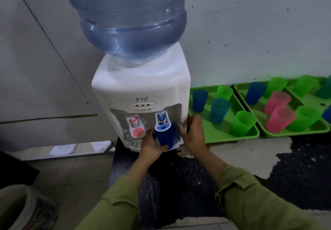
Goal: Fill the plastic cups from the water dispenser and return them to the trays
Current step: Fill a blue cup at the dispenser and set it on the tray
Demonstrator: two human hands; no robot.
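Observation:
A white water dispenser (143, 90) with a big blue bottle (129, 16) on top stands at the counter's left end. My left hand (152, 143) is shut on a dark blue cup (165, 136), holding it under the blue tap (162, 120), right at the tap's lever. My right hand (192, 133) rests against the dispenser's right front corner, fingers apart, holding nothing. To the right, two green trays (215, 136) (304, 131) carry several green, blue and pink cups, all upright.
A red tap (135, 125) is left of the blue one. The counter (232, 151) is dark and white, with its edge just left of the dispenser. A tiled floor and a pale object (26, 210) lie lower left. The wall stands close behind the trays.

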